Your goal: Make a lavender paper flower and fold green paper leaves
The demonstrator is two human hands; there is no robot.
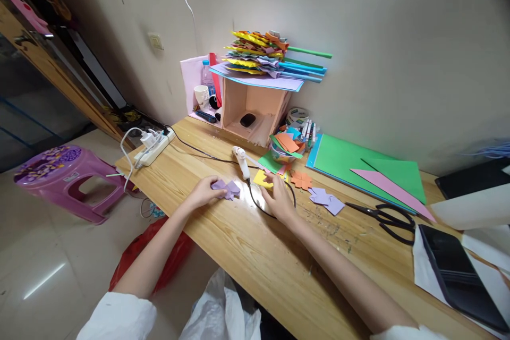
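My left hand (206,192) pinches a folded purple paper flower (228,189) just above the table. To its right, my right hand (280,199) hovers with its fingers apart and holds nothing that I can see. Beyond my right fingers lies yellow paper (260,178), partly hidden by them. A white hot glue gun (241,162) stands between my two hands, its black cord looping under my right hand. An orange paper flower (302,180) and purple paper cutouts (325,200) lie to the right of that hand.
Black scissors (384,218) and a phone (458,271) lie at the right. Behind are a bowl of paper scraps (285,150), green card sheets (358,164) and a box (255,103) topped with paper flowers. A power strip (155,147) sits at the left edge, above a pink stool (79,175).
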